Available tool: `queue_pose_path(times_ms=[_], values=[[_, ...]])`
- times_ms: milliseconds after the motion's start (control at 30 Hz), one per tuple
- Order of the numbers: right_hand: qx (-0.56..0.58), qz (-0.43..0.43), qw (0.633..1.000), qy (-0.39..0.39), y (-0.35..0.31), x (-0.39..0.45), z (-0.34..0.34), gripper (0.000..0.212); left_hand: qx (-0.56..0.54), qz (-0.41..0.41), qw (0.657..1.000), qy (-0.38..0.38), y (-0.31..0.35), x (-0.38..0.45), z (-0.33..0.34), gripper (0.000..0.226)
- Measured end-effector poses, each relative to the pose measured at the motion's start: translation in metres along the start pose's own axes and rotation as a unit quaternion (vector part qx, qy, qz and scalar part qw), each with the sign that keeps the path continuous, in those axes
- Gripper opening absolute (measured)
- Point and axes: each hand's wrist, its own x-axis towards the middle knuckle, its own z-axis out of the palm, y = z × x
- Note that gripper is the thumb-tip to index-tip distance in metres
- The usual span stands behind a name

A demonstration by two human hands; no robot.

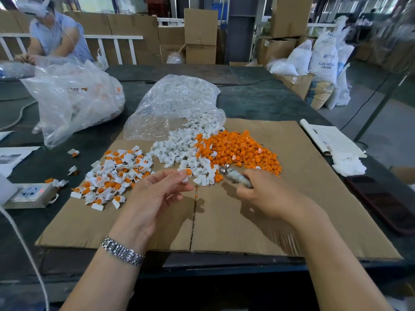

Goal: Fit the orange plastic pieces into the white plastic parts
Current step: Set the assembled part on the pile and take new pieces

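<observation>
Orange insert sits in the white part (186, 175), pinched by our left hand (157, 194) above the cardboard (314, 198) | right hand (265, 194) fingers curl round a metal tool (235, 176), likely for pressing | orange pile (242, 151) and finished pile (112, 173) on cardboard, within reach

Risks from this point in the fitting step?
1. Left hand pinches the white part only at its fingertips; a tap from the tool in the right hand may knock it loose.
2. Finished pieces lie close to the unfilled white pile; they may mix.
</observation>
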Motion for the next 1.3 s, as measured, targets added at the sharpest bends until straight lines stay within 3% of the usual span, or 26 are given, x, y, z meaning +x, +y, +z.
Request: queue_pose_path(times_ms=[300, 400, 567, 767, 967, 1300], values=[[0.152, -0.022, 0.983, -0.097, -0.049, 0.014, -0.004, 0.033, -0.038, 0.032, 0.998, 0.029, 0.001, 0.007, 0.006, 0.018], [0.200, -0.021, 0.974, -0.107, -0.058, 0.014, 0.003, 0.025, -0.032, 0.043, 0.998, 0.040, 0.001, 0.008, 0.006, 0.014], [0.169, -0.030, 0.982, -0.077, -0.063, 0.013, 0.009, 0.028, -0.011, 0.055, 0.997, 0.061, -0.002, 0.010, 0.005, 0.019], [0.136, -0.049, 0.989, -0.017, -0.063, 0.011, 0.018, 0.045, 0.010, 0.057, 0.996, 0.063, -0.004, 0.012, 0.007, 0.007], [0.200, -0.034, 0.979, 0.034, -0.068, 0.012, 0.039, 0.048, 0.044, 0.065, 0.994, 0.077, -0.006, 0.012, 0.007, 0.017], [0.166, 0.013, 0.982, 0.083, -0.065, 0.029, 0.056, 0.058, 0.080, 0.068, 0.990, 0.096, -0.011, 0.015, 0.003, 0.015]])
